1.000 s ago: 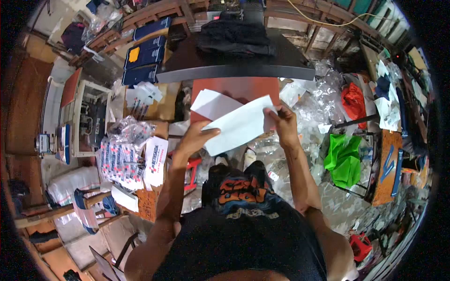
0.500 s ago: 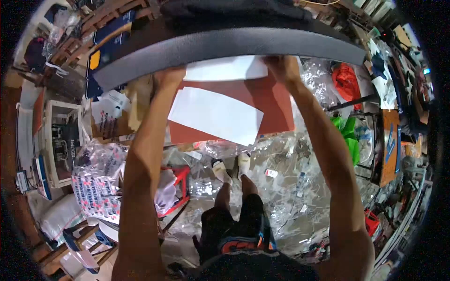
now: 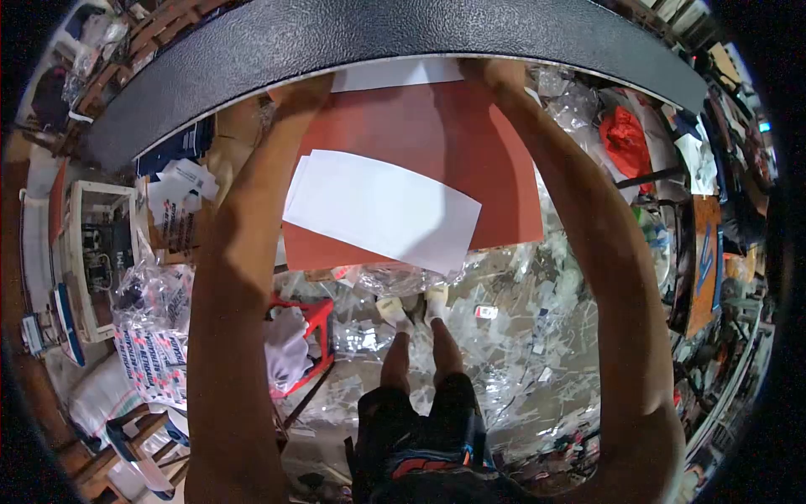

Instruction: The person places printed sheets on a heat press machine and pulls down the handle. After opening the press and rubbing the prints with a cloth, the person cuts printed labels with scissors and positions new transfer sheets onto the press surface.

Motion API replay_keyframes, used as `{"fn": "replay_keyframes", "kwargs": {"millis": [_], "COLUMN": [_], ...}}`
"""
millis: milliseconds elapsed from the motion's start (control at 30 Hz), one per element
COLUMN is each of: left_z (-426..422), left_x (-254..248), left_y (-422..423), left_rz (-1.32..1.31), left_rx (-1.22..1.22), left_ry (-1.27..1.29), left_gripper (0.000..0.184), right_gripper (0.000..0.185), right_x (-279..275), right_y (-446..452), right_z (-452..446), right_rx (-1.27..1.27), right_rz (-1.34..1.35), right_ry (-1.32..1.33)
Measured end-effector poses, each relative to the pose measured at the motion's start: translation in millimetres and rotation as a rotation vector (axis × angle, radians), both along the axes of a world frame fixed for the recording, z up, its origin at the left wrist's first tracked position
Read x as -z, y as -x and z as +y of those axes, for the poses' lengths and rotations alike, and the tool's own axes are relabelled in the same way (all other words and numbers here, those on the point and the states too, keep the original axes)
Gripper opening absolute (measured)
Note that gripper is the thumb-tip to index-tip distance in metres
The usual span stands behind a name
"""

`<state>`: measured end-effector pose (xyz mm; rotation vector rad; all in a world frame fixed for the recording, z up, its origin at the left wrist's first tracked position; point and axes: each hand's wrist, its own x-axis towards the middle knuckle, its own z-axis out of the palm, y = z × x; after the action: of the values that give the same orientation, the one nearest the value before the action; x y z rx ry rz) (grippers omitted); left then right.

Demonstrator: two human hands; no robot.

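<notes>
Left hand (image 3: 302, 91), right hand (image 3: 497, 77): upper middle of frame, partly hidden beneath black slab (image 3: 403, 34), cannot tell whether spread or pinching | between both, far sheet (image 3: 399, 76) | centre, near sheets (image 3: 382, 206) askew on red counter (image 3: 403, 126) | lower left, red stool (image 3: 317, 316) bearing cloth (image 3: 287, 349) | upper right, red bag (image 3: 623, 141)

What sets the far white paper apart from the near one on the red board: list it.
Only a strip of the far paper shows below the black slab; the near paper is almost fully visible. The far paper runs roughly along the black slab; the near paper lies slanted. The left hand and right hand are at the far paper, not the near paper. Both are white.
</notes>
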<state>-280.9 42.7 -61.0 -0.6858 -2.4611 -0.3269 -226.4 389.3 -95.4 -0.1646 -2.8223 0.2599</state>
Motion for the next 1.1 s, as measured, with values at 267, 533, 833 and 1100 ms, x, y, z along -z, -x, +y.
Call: {"fn": "replay_keyframes", "kwargs": {"millis": [267, 533, 833, 1100], "left_z": [0, 5, -65, -58], "left_x": [-8, 0, -69, -73], "left_y": [-40, -41, -164, -153], "left_rz": [-0.294, -0.356, -0.552, -0.820], "left_rx": [0.129, 0.028, 0.389, 0.517], "left_ry": [0.345, 0.349, 0.096, -0.086], "left_gripper": [0.063, 0.070, 0.039, 0.025], "right_gripper": [0.064, 0.061, 0.059, 0.044], "right_x": [-37, -24, -111, -86], "right_y": [-62, -67, -250, -246], "right_z": [-67, -62, -131, -125], "right_rx": [-0.343, -0.275, -0.258, -0.229], "right_rz": [0.074, 0.246, -0.301, -0.211], "right_ry": [-0.109, -0.221, 0.130, 0.510]}}
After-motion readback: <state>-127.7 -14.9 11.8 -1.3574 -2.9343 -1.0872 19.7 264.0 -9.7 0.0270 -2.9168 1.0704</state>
